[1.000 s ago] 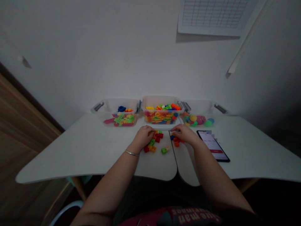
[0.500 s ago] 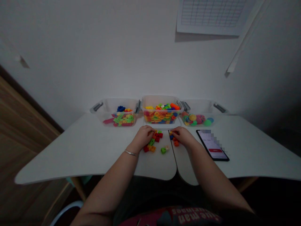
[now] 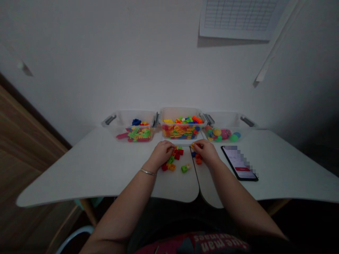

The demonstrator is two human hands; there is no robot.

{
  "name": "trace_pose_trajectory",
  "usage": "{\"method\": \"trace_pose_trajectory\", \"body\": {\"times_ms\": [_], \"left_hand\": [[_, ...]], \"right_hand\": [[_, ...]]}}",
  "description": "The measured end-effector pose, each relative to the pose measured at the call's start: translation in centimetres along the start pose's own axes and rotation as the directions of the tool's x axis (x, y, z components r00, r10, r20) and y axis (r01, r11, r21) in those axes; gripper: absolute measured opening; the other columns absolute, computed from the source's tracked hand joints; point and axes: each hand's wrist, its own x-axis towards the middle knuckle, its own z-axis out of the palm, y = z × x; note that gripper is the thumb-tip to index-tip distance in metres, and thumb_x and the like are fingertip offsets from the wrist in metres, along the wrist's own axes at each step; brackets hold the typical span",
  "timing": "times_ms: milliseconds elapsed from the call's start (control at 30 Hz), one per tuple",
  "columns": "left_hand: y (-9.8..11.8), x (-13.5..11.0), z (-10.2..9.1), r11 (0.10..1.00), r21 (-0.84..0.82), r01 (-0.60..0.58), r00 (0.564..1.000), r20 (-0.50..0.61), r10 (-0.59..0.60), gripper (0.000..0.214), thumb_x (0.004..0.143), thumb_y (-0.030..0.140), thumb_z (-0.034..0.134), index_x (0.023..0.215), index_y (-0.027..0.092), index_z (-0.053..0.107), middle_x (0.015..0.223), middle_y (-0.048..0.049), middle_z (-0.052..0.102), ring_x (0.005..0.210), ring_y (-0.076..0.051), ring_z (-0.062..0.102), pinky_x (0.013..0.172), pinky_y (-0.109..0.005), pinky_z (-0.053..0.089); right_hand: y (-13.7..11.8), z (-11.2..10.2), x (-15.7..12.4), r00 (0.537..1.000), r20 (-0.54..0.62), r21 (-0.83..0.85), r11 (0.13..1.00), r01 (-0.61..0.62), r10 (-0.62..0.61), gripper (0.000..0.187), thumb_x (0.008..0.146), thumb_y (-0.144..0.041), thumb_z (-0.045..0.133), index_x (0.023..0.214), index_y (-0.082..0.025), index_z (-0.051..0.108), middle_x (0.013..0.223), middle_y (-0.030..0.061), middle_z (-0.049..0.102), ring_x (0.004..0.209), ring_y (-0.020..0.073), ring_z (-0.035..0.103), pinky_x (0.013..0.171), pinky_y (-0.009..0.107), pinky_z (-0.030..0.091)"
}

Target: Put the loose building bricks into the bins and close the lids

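My right hand (image 3: 207,152) pinches a small yellow toy brick (image 3: 192,145) between thumb and fingers, just above the table. Below it lie a dark blue brick (image 3: 193,154) and orange bricks (image 3: 198,161). My left hand (image 3: 162,154) has its fingers curled at the edge of a loose pile; what they grip, if anything, is hidden. Beside those fingers are red bricks (image 3: 177,155), a green brick (image 3: 171,160) and a yellow-orange brick (image 3: 172,167). Nearer to me sits a light green brick (image 3: 184,169) against a pale one (image 3: 188,166).
Along the wall stand a clear bin (image 3: 182,123) full of bricks, a left bin (image 3: 119,132) of mixed toy pieces and a right bin (image 3: 225,123) with colourful balls. A phone (image 3: 239,164) lies right of my right arm. Two white tabletops (image 3: 174,188) meet at a narrow gap.
My right hand has lifted slightly up and away from me with the yellow brick, showing more of the blue and orange bricks below. The left hand has hardly moved.
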Motion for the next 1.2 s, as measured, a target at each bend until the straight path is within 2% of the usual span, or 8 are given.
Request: {"method": "trace_pose_trajectory", "body": {"times_ms": [133, 267, 400, 567, 767, 967, 1200], "left_hand": [[0.5, 0.1, -0.2, 0.997, -0.034, -0.062, 0.997, -0.044, 0.061, 0.02, 0.084, 0.014, 0.056, 0.102, 0.017, 0.066, 0.102, -0.008, 0.068, 0.1, -0.021, 0.061, 0.094, -0.039, 0.048], [1.1, 0.1, -0.3, 0.99, -0.069, -0.126, 0.991, -0.05, 0.123, 0.028, 0.083, 0.015, 0.059, 0.111, 0.017, 0.061, 0.109, -0.0087, 0.066, 0.104, -0.021, 0.06, 0.094, -0.04, 0.048], [1.7, 0.1, -0.3, 0.984, -0.11, -0.142, 0.99, -0.025, 0.141, 0.023, 0.083, 0.018, 0.063, 0.106, 0.018, 0.061, 0.103, -0.0065, 0.066, 0.098, -0.02, 0.061, 0.09, -0.037, 0.05], [1.8, 0.1, -0.4, 0.983, -0.118, -0.139, 0.99, -0.027, 0.137, 0.016, 0.082, 0.017, 0.064, 0.098, 0.018, 0.062, 0.095, -0.0045, 0.065, 0.092, -0.019, 0.061, 0.083, -0.033, 0.05], [1.8, 0.1, -0.6, 0.984, -0.089, -0.154, 0.988, -0.018, 0.153, 0.019, 0.08, 0.01, 0.06, 0.097, 0.019, 0.062, 0.095, -0.0043, 0.063, 0.091, -0.018, 0.059, 0.083, -0.034, 0.051], [1.6, 0.0, -0.7, 0.985, -0.082, -0.154, 0.988, -0.015, 0.153, 0.023, 0.078, 0.005, 0.058, 0.095, 0.019, 0.061, 0.095, -0.0039, 0.062, 0.091, -0.018, 0.059, 0.083, -0.033, 0.051], [1.7, 0.0, -0.8, 0.985, -0.075, -0.153, 0.988, -0.005, 0.153, 0.02, 0.078, 0.006, 0.058, 0.094, 0.019, 0.06, 0.093, -0.0036, 0.062, 0.09, -0.018, 0.059, 0.08, -0.032, 0.051]], "right_hand": [[-1.1, 0.6, -0.1, 0.99, -0.105, 0.119, 0.987, 0.111, -0.099, 0.016, 0.082, -0.031, 0.061, 0.085, -0.02, 0.072, 0.091, 0.0087, 0.072, 0.09, 0.0224, 0.065, 0.085, 0.037, 0.051], [-2.9, 1.3, -0.5, 0.975, -0.082, 0.199, 0.955, 0.22, -0.208, 0.015, 0.084, -0.032, 0.06, 0.088, -0.022, 0.071, 0.094, 0.0083, 0.071, 0.093, 0.0219, 0.064, 0.086, 0.039, 0.051], [-4.3, 2.0, -1.1, 0.965, -0.037, 0.265, 0.929, 0.259, -0.258, 0.012, 0.084, -0.03, 0.06, 0.089, -0.023, 0.069, 0.096, 0.0076, 0.07, 0.094, 0.0211, 0.063, 0.085, 0.038, 0.052], [-4.5, 2.8, -1.5, 0.99, 0.024, 0.408, 0.905, 0.117, -0.139, 0.018, 0.081, -0.03, 0.063, 0.097, -0.021, 0.064, 0.098, 0.0072, 0.066, 0.087, 0.0186, 0.064, 0.077, 0.035, 0.056], [-3.3, 3.4, -1.2, 0.993, 0.092, 0.62, 0.785, -0.002, -0.071, 0.024, 0.076, -0.029, 0.065, 0.099, -0.022, 0.063, 0.106, 0.0071, 0.066, 0.095, 0.018, 0.065, 0.081, 0.034, 0.057], [-2.4, 3.4, -0.8, 0.988, 0.152, 0.649, 0.755, -0.096, -0.004, 0.023, 0.072, -0.022, 0.061, 0.094, -0.023, 0.068, 0.101, 0.005, 0.07, 0.097, 0.019, 0.065, 0.089, 0.038, 0.053], [-2.8, 3.3, -1.0, 0.975, 0.221, 0.714, 0.68, -0.168, 0.009, 0.025, 0.071, -0.022, 0.06, 0.095, -0.022, 0.064, 0.098, 0.004, 0.069, 0.092, 0.0168, 0.067, 0.082, 0.033, 0.056]]}}
